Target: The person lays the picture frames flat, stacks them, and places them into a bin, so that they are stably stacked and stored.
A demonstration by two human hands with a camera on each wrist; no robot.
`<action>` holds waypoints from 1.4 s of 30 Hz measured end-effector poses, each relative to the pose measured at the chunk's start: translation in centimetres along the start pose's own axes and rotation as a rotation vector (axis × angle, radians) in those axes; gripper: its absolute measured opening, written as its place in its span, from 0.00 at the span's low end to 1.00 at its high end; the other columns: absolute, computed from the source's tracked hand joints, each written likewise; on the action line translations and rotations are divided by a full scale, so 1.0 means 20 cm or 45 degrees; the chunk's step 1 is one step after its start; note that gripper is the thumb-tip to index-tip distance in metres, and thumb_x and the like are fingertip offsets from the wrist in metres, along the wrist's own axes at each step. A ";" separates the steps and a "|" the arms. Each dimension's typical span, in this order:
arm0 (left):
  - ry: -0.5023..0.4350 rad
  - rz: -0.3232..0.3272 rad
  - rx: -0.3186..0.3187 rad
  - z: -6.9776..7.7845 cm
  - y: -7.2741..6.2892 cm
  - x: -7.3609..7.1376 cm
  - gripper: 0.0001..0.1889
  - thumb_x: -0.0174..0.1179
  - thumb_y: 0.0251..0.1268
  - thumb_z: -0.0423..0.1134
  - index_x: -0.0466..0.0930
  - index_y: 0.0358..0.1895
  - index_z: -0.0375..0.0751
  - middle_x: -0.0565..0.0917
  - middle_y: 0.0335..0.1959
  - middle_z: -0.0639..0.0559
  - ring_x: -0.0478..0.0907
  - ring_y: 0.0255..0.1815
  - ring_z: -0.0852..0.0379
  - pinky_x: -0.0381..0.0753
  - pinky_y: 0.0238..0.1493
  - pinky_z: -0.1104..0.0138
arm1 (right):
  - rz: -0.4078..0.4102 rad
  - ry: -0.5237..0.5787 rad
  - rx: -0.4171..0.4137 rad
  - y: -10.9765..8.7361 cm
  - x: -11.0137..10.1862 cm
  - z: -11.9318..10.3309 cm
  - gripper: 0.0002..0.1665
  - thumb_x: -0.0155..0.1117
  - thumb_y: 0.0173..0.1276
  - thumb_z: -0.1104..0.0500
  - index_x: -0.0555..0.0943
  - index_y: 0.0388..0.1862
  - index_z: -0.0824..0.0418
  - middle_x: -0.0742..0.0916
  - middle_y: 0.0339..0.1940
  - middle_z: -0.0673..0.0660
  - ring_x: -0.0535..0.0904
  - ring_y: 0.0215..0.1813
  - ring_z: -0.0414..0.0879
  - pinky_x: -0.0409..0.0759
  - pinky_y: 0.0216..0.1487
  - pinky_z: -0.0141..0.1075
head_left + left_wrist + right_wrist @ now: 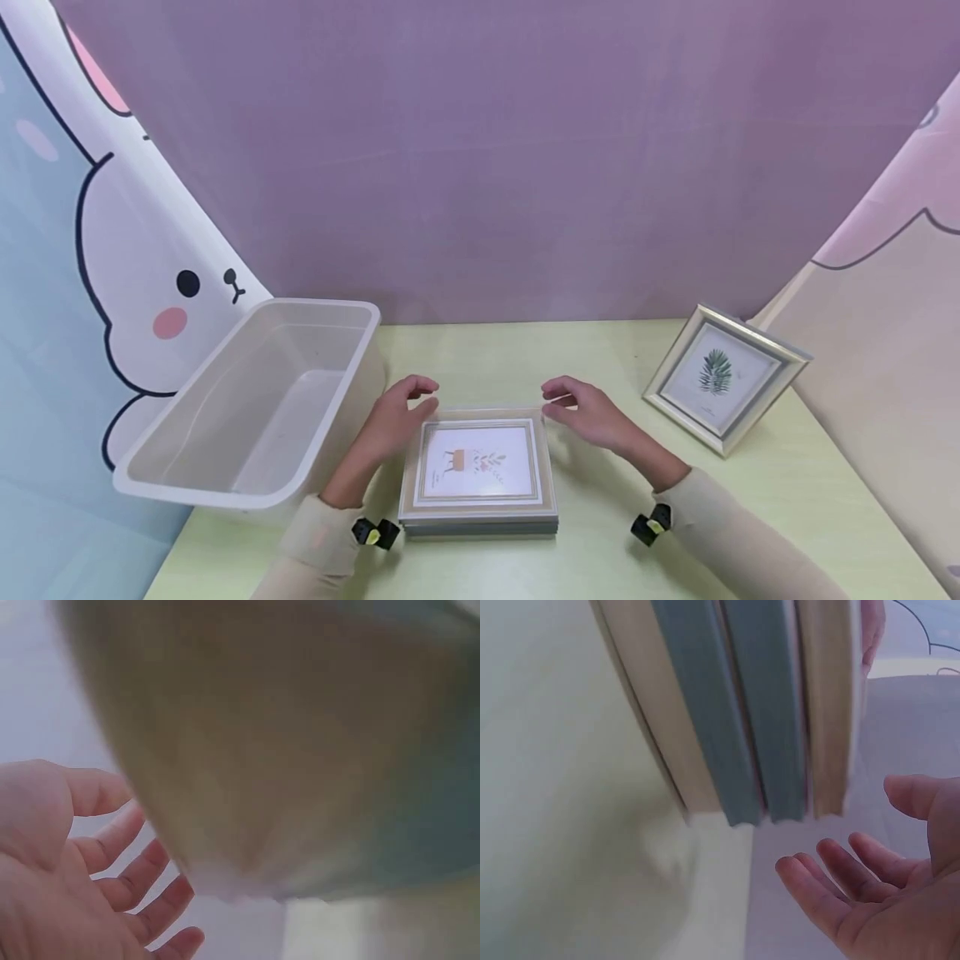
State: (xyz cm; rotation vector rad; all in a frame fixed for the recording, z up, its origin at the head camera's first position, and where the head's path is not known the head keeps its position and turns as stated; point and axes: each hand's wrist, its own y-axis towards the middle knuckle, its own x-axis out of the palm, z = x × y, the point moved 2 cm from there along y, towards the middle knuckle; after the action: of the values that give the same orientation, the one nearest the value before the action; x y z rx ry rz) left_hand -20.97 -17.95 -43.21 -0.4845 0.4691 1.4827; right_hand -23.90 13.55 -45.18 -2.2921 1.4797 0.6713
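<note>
A stack of several picture frames lies on the table between the two hands. Its top frame has a cream border around a print of a potted plant, turned sideways. Beside the stack's far left corner is my left hand, fingers loosely bent with nothing in them. My right hand is at the far right corner, thumb and fingers apart and holding nothing. Tan and grey-blue frame edges show one against another in the right wrist view, past the relaxed fingers. The left wrist view has the stack blurred and close, beside spread fingers.
A white plastic tub stands at the left of the table. At the back right, another picture frame with a green leaf print stands tilted on a corner. A purple backdrop rises behind the table.
</note>
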 end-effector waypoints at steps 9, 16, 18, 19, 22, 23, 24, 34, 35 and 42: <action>0.030 -0.106 0.194 0.24 0.03 0.03 0.15 0.61 0.72 0.38 0.79 0.59 0.41 0.81 0.61 0.45 0.74 0.64 0.42 0.73 0.67 0.46 | 0.082 -0.073 -0.048 0.01 -0.18 -0.02 0.21 0.62 0.76 0.57 0.76 0.63 0.64 0.85 0.59 0.64 0.82 0.62 0.61 0.82 0.59 0.52; 0.010 -0.220 0.268 0.41 0.02 0.03 0.16 0.60 0.73 0.37 0.79 0.61 0.42 0.81 0.61 0.47 0.76 0.65 0.46 0.76 0.66 0.49 | 0.113 -0.113 -0.045 -0.01 -0.28 -0.03 0.22 0.61 0.77 0.57 0.76 0.65 0.65 0.84 0.61 0.64 0.80 0.63 0.62 0.82 0.59 0.53; 0.013 -0.247 0.289 0.46 0.04 0.04 0.17 0.60 0.73 0.37 0.78 0.62 0.42 0.81 0.61 0.48 0.77 0.65 0.46 0.77 0.66 0.50 | 0.137 -0.139 -0.051 -0.01 -0.31 -0.04 0.21 0.61 0.77 0.58 0.76 0.64 0.65 0.84 0.61 0.65 0.81 0.63 0.62 0.82 0.59 0.53; 0.016 -0.259 0.298 0.48 0.05 0.05 0.17 0.60 0.73 0.37 0.78 0.62 0.42 0.82 0.61 0.48 0.77 0.65 0.46 0.78 0.65 0.51 | 0.147 -0.151 -0.052 -0.01 -0.33 -0.04 0.21 0.61 0.77 0.58 0.76 0.64 0.65 0.84 0.61 0.65 0.81 0.63 0.62 0.82 0.59 0.54; 0.017 -0.315 0.317 0.55 0.10 0.09 0.18 0.60 0.73 0.38 0.77 0.63 0.41 0.82 0.61 0.48 0.78 0.64 0.47 0.78 0.66 0.53 | 0.180 -0.183 -0.046 -0.02 -0.38 -0.05 0.21 0.61 0.76 0.59 0.76 0.64 0.64 0.84 0.61 0.64 0.81 0.63 0.62 0.82 0.59 0.54; 0.018 -0.335 0.326 0.57 0.11 0.11 0.18 0.59 0.74 0.38 0.77 0.63 0.41 0.82 0.61 0.48 0.78 0.64 0.47 0.79 0.65 0.54 | 0.191 -0.196 -0.040 -0.02 -0.40 -0.06 0.21 0.61 0.76 0.59 0.76 0.64 0.64 0.84 0.61 0.64 0.81 0.63 0.62 0.82 0.59 0.54; 0.014 -0.359 0.334 0.59 0.13 0.14 0.18 0.59 0.74 0.38 0.77 0.63 0.41 0.82 0.61 0.48 0.78 0.64 0.48 0.79 0.65 0.54 | 0.202 -0.212 -0.035 -0.02 -0.42 -0.06 0.21 0.61 0.76 0.59 0.76 0.65 0.64 0.84 0.61 0.64 0.81 0.64 0.62 0.82 0.60 0.55; 0.010 -0.584 0.346 0.80 0.39 0.42 0.16 0.58 0.75 0.41 0.78 0.62 0.45 0.81 0.62 0.49 0.79 0.63 0.51 0.82 0.58 0.61 | 0.313 -0.392 -0.018 -0.04 -0.69 -0.10 0.23 0.58 0.78 0.55 0.76 0.66 0.65 0.83 0.64 0.68 0.79 0.66 0.66 0.79 0.62 0.60; 0.022 -0.596 0.348 0.82 0.41 0.45 0.16 0.58 0.75 0.41 0.78 0.61 0.45 0.81 0.62 0.49 0.79 0.63 0.51 0.82 0.59 0.61 | 0.319 -0.412 -0.012 -0.04 -0.72 -0.10 0.23 0.58 0.78 0.55 0.76 0.66 0.65 0.83 0.64 0.68 0.79 0.66 0.67 0.78 0.62 0.61; 0.222 -0.680 0.372 0.91 0.57 0.64 0.19 0.59 0.75 0.43 0.77 0.65 0.43 0.82 0.64 0.49 0.78 0.65 0.53 0.78 0.63 0.63 | 0.381 -0.525 -0.017 0.01 -0.85 -0.10 0.24 0.57 0.78 0.55 0.76 0.67 0.65 0.82 0.63 0.70 0.82 0.59 0.65 0.82 0.53 0.59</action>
State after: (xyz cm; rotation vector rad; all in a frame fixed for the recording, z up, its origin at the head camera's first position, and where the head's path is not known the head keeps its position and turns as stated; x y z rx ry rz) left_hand -31.82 3.31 -35.78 -0.4623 0.6261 0.8462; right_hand -29.62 25.38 -34.13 -1.8059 1.6174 1.1580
